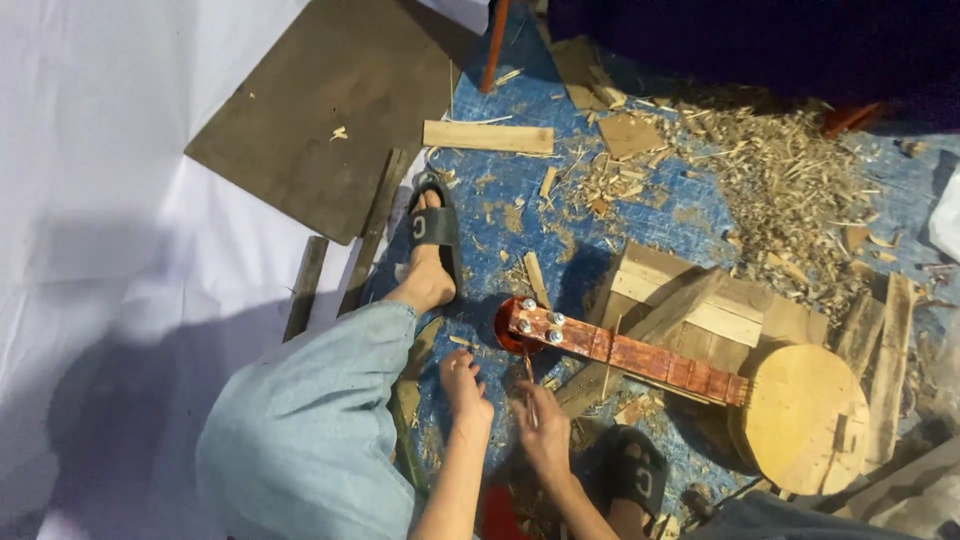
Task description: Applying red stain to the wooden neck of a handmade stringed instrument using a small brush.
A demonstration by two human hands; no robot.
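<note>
A small stringed instrument lies across the blue mat (500, 215). It has a round pale wooden body (800, 415), a red-brown fretted neck (650, 358) and a headstock with silver pegs (537, 325). My left hand (465, 385) is low on the mat just below and left of the headstock, fingers curled, and whether it holds anything is hidden. My right hand (545, 430) is beside it, below the neck, closed on a thin stick (530, 385) that points up toward the headstock.
My feet wear black sandals (433, 230) (640, 475). A dark board (330, 110) lies on a white sheet (90, 200) at upper left, near a pale plank (487, 137). Wood shavings (780, 170) pile at upper right. Wooden blocks (700, 300) sit under the neck.
</note>
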